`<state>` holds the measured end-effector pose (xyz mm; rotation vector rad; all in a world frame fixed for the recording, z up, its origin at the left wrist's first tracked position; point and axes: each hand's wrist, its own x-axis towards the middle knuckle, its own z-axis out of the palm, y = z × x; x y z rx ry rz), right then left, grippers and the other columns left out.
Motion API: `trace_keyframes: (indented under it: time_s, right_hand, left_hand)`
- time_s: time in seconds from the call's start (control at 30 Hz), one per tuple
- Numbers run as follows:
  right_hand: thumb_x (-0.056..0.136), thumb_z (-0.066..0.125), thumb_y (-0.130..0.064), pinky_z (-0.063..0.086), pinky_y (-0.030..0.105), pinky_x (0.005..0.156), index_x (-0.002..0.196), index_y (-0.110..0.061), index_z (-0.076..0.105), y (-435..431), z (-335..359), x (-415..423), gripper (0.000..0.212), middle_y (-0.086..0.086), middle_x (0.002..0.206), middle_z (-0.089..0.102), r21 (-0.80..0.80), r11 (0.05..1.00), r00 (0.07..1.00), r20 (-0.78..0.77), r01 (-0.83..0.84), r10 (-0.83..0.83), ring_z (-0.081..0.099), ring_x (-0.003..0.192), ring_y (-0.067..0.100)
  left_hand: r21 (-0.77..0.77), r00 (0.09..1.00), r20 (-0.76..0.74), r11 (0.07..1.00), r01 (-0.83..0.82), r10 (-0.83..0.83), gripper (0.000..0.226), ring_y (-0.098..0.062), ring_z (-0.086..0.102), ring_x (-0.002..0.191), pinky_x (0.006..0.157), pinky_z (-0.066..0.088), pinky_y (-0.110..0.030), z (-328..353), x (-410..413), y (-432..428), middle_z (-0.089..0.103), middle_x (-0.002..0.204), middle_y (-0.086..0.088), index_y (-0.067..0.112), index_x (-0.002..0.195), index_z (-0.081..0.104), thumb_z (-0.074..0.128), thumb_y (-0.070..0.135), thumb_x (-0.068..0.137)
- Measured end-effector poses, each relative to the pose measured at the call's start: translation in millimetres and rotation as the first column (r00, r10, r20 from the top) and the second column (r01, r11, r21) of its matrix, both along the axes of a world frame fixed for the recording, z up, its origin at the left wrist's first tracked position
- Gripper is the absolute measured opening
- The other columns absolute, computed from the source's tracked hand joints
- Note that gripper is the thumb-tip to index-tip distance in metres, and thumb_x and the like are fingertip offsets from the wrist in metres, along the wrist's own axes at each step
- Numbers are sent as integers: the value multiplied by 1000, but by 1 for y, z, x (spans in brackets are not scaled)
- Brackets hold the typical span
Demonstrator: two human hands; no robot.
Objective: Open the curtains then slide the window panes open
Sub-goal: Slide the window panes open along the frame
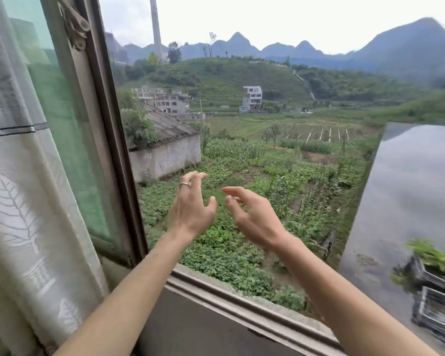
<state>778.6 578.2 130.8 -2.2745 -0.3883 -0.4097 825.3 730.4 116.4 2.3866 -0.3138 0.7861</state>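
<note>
A sheer white curtain (18, 201) with a leaf pattern hangs bunched at the far left. Behind it a green-tinted window pane (70, 140) in a dark frame (116, 140) stands slid to the left, with a metal latch (75, 27) near its top. The window opening beyond it shows open air. My left hand (190, 206), with a ring on one finger, and my right hand (252, 217) reach out over the sill (242, 307) through the opening. Both have their fingers spread and hold nothing. The left hand is a little to the right of the pane's frame, not touching it.
The grey sill track runs diagonally from the lower left toward the lower right. Outside lie green fields, grey buildings, hills and a flat wet rooftop (409, 201) at the right. Planter boxes (437, 286) sit at the lower right.
</note>
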Motion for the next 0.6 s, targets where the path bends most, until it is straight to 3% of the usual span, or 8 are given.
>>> trace_keyframes:
  time_s: [0.17, 0.4, 0.6]
  right_hand:
    - [100, 44, -41, 44, 42, 105, 137, -27, 53, -112, 7, -87, 40, -1, 139, 58, -165, 930, 944, 109, 327, -313, 51, 125, 15]
    - [98, 47, -38, 50, 41, 89, 134, -28, 56, -215, 31, -233, 38, -3, 131, 63, -294, 678, 738, 324, 674, -592, 54, 119, 21]
    - [93, 57, -33, 51, 35, 82, 125, -23, 60, -267, 31, -315, 33, -1, 123, 63, -88, 523, 508, 422, 848, -751, 57, 108, 22]
  left_hand:
    - [48, 930, -57, 930, 365, -363, 45, -20, 54, 116, 92, 48, -37, 12, -42, -125, 50, 132, -3, 23, 131, 46, 61, 30, 89]
    - [146, 767, -104, 753, 641, -633, 44, -21, 51, 122, 100, 46, -40, 9, -135, -255, 47, 137, -2, 23, 130, 49, 59, 33, 89]
    - [27, 609, -233, 621, 784, -758, 57, -20, 50, 125, 107, 40, -36, 7, -203, -323, 50, 139, -6, 21, 138, 46, 64, 34, 86]
